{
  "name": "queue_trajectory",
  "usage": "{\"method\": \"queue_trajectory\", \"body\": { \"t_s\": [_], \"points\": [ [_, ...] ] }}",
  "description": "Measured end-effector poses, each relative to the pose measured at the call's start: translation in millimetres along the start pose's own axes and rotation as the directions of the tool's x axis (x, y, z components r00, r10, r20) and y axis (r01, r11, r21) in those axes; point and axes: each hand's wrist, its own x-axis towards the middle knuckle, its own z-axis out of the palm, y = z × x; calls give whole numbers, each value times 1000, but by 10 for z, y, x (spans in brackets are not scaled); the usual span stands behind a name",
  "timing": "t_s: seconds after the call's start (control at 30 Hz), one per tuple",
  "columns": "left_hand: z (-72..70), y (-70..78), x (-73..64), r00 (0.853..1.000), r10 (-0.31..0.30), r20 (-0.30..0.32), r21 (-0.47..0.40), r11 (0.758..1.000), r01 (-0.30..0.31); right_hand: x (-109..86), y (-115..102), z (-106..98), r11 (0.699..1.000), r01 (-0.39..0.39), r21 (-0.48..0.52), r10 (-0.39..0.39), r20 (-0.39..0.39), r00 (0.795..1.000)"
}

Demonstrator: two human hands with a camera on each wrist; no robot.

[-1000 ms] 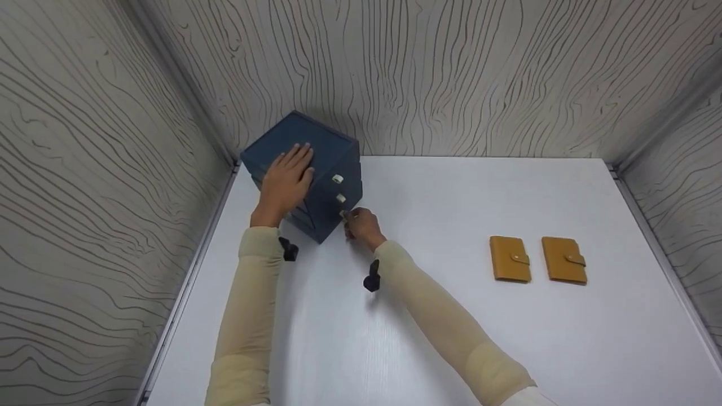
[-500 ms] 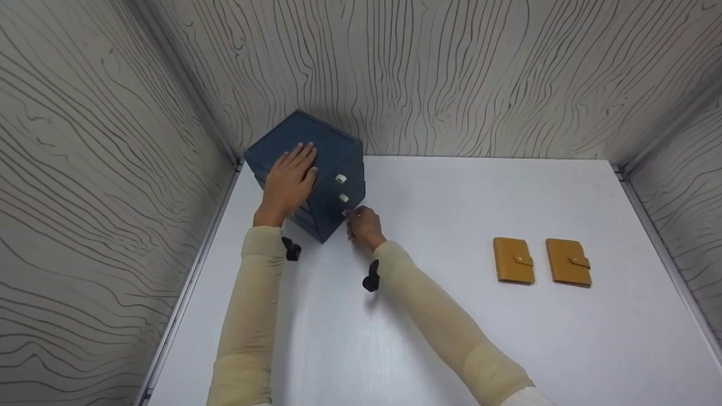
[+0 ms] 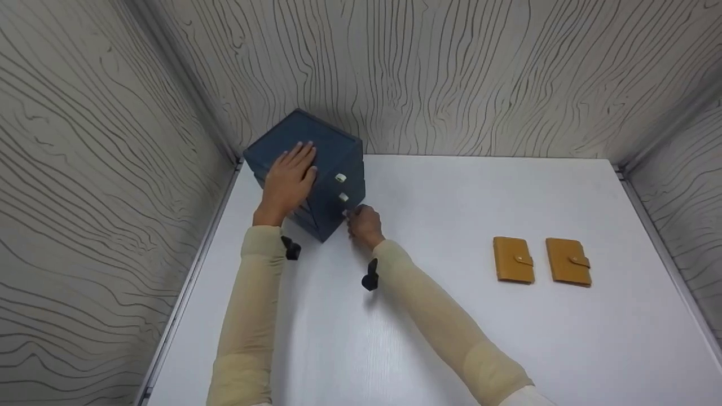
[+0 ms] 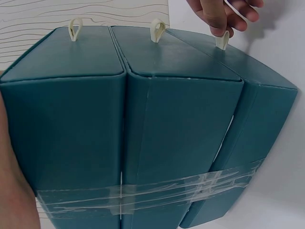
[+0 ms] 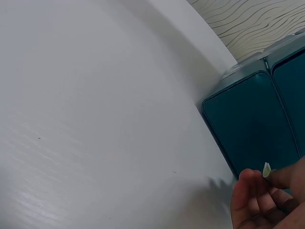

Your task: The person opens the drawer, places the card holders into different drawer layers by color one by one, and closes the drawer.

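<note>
A dark teal box of three stacked drawers (image 3: 330,206) stands at the back left, one corner toward me. Each drawer front bears a cream loop pull tab; the top tab (image 3: 340,177) and middle tab (image 3: 343,197) hang free. My left hand (image 3: 287,177) rests on the box's top with its fingers straight. With thumb and fingers, my right hand (image 3: 365,224) pinches the bottom pull tab (image 4: 221,41). That tab's tip (image 5: 267,169) pokes out from the grip in the right wrist view. All drawer fronts appear closed. Clear tape (image 4: 157,193) runs across the box's side.
Two tan snap-strap notebooks (image 3: 513,260) (image 3: 568,262) lie side by side on the white table (image 3: 428,225), to the right. Wood-patterned panels (image 3: 428,79) rise at the back and both sides. The box stands near the back-left corner.
The head view has shifted slightly, so everything sits a little further right in it. Both hands keep their places on the box and at the bottom tab.
</note>
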Motion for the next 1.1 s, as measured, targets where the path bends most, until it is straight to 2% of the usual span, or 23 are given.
{"method": "queue_trajectory", "body": {
  "t_s": [0.2,0.53,0.93,1.1],
  "points": [
    [-4,6,5,1000,-2,11,6,1000,2,-15,27,-58,1000,-10,-3,10,7,1000],
    [-10,16,-3,1000,-8,8,-1,1000,8,-87,96,-185,998,57,-33,-58,-4,998],
    [-11,2,2,1000,-1,6,4,1000,1,-41,215,-265,998,-24,66,22,27,999],
    [-24,16,-1,1000,-5,15,-11,1000,6,-91,255,-346,998,-10,70,7,37,999]
  ]
}}
